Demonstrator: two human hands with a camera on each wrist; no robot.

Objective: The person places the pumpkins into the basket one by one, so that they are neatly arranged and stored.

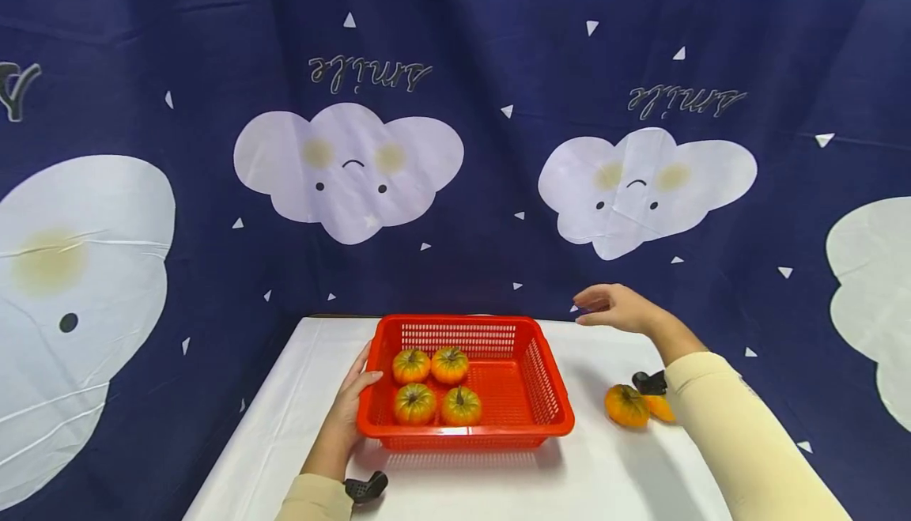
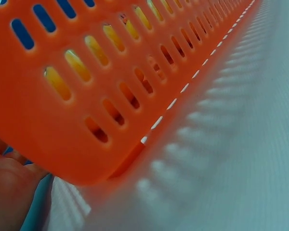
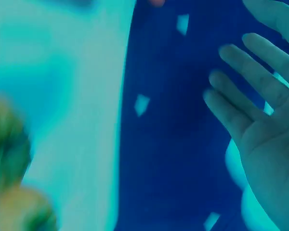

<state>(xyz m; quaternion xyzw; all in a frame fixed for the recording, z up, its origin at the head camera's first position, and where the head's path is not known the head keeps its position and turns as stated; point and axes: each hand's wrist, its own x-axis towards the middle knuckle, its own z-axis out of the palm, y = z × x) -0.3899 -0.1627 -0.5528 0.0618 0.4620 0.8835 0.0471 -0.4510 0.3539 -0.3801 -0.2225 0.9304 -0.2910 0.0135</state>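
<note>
A red plastic basket [image 1: 498,430] with slotted walls stands on the table. Several small orange-green pumpkins [image 1: 415,404] sit in its left half. At the basket's left side, my left hand [image 1: 349,406] grips the rim with the thumb on top; its other fingers are partly hidden. In the left wrist view that hand [image 2: 12,185] shows beside the slotted wall. Raised in the air beyond the basket's right side, my right hand [image 1: 615,307] holds nothing. The right wrist view shows its fingers [image 3: 253,79] extended. Two more pumpkins [image 1: 626,406] lie below the right forearm, one partly covered.
The white tablecloth [image 1: 263,426] stretches around the basket. A dark blue curtain [image 1: 498,268] with cloud prints hangs right behind the table. Black wrist mounts [image 1: 366,488] show by both forearms.
</note>
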